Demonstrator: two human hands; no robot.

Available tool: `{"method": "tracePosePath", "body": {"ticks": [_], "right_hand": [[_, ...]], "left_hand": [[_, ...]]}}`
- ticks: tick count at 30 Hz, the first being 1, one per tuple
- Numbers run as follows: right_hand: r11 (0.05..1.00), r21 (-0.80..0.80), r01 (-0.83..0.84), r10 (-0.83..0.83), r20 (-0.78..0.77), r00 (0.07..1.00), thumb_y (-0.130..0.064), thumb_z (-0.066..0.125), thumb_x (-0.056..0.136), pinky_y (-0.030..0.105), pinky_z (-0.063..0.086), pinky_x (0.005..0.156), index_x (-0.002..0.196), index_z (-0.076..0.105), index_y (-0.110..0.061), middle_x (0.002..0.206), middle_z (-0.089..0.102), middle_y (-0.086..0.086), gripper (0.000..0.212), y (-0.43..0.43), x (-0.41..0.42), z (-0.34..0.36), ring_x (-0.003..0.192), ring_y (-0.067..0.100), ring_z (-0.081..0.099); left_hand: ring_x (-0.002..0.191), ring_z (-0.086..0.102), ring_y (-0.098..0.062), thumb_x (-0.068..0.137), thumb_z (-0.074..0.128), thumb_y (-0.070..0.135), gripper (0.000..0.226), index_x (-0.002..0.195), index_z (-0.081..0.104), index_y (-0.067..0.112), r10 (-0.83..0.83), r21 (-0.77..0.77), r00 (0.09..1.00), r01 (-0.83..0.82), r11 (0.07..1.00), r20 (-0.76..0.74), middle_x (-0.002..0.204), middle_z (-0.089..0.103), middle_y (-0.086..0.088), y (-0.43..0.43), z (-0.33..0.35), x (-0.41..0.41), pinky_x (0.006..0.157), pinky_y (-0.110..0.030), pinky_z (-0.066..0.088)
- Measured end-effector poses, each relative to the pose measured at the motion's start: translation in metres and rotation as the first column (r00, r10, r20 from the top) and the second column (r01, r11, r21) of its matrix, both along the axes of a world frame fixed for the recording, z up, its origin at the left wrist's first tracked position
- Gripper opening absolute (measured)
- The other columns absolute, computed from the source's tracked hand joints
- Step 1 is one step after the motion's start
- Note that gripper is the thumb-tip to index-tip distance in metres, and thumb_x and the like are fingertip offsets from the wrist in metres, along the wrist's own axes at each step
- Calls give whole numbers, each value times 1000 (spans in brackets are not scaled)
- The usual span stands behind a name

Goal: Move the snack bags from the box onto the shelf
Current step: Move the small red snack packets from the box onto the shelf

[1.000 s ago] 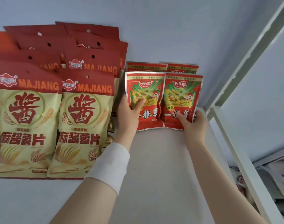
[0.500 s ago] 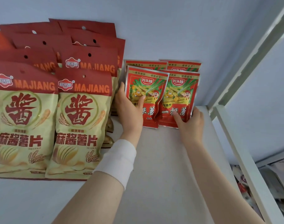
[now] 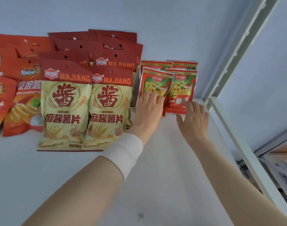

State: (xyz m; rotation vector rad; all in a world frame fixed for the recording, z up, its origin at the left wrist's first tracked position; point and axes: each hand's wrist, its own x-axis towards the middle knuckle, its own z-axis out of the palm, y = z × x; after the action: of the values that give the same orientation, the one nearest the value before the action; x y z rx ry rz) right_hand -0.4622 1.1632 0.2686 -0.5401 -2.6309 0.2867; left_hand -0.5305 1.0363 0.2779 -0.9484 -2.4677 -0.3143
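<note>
Two small red snack bags stand side by side at the back right of the white shelf (image 3: 155, 176), leaning on two more of the same kind (image 3: 155, 64). My left hand (image 3: 149, 110) lies over the lower half of the left small bag (image 3: 155, 84), fingers pressed on its front, and the bag tilts slightly. My right hand (image 3: 193, 118) is spread open, its fingertips just touching the bottom edge of the right small bag (image 3: 182, 88). The box is not in view.
Rows of tall Majiang chip bags (image 3: 66, 103) stand left of the small bags, close to my left wrist. Orange-red bags (image 3: 23, 88) fill the far left. A white upright (image 3: 237, 51) and side rail (image 3: 237, 139) bound the shelf on the right.
Both hands pushed the two small bags back against the rear pair. My right hand let go and opened. My left hand shifted from the bag's edge onto its front.
</note>
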Motion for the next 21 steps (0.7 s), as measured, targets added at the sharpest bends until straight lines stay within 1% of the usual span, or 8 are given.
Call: {"method": "tracePosePath", "body": {"ticks": [2, 5, 9, 11, 13, 15, 19, 21], "right_hand": [[997, 66, -46, 41, 74, 996, -29, 52, 92, 39, 28, 100, 133, 45, -14, 136, 47, 7, 44, -20, 14, 4, 126, 30, 38], [984, 109, -138, 125, 118, 985, -28, 52, 92, 39, 29, 102, 133, 43, -16, 137, 45, 4, 44, -58, 38, 12, 129, 27, 36], [940, 164, -299, 272, 167, 948, -29, 48, 94, 39, 30, 103, 134, 43, -15, 137, 45, 5, 43, -120, 65, 18, 129, 27, 37], [899, 200, -390, 363, 160, 918, -25, 53, 91, 42, 34, 98, 128, 50, -10, 130, 52, 10, 40, -155, 76, 15, 122, 32, 44], [856, 226, -465, 444, 138, 885, -19, 64, 83, 46, 41, 89, 115, 59, -3, 116, 61, 17, 36, -194, 88, 9, 110, 38, 53], [816, 215, -537, 518, 143, 844, -15, 72, 76, 48, 46, 83, 107, 63, 0, 105, 65, 21, 36, -236, 105, 4, 100, 41, 59], [678, 202, -707, 689, 160, 706, -11, 78, 69, 50, 50, 75, 102, 67, -1, 98, 67, 19, 36, -331, 138, 0, 92, 41, 63], [599, 214, -771, 754, 172, 634, -12, 81, 65, 47, 51, 72, 98, 68, -2, 94, 68, 17, 36, -384, 156, 0, 88, 39, 64]], "left_hand": [[111, 53, -30, 83, 64, 11, 37, 119, 57, 8, 5, -105, 998, -11, 994, -55, 116, 59, -13, -24, 3, 12, 94, -40, 45], [96, 58, -26, 76, 70, 12, 28, 103, 61, 11, 30, -155, 995, -44, 987, -91, 102, 63, -8, -71, 11, 42, 81, -36, 48], [82, 61, -27, 61, 75, 7, 33, 92, 66, 12, 132, -223, 979, -165, 961, -155, 88, 64, -7, -142, 18, 91, 69, -34, 49], [80, 62, -27, 56, 79, 9, 39, 93, 68, 12, 229, -232, 962, -259, 938, -148, 86, 65, -7, -184, 16, 117, 67, -32, 50], [76, 63, -26, 47, 83, 12, 45, 90, 69, 12, 313, -248, 940, -337, 908, -132, 82, 64, -7, -229, 12, 145, 65, -30, 50], [73, 64, -25, 41, 85, 13, 44, 82, 69, 14, 393, -298, 912, -411, 862, -121, 79, 64, -5, -275, 8, 175, 62, -29, 50], [74, 64, -22, 49, 81, 13, 31, 78, 69, 17, 591, -355, 799, -586, 728, -109, 79, 65, -2, -371, 4, 237, 63, -29, 50], [78, 65, -23, 49, 82, 16, 32, 79, 70, 18, 675, -399, 731, -650, 647, -96, 82, 67, -3, -421, 2, 272, 65, -30, 51]]}}
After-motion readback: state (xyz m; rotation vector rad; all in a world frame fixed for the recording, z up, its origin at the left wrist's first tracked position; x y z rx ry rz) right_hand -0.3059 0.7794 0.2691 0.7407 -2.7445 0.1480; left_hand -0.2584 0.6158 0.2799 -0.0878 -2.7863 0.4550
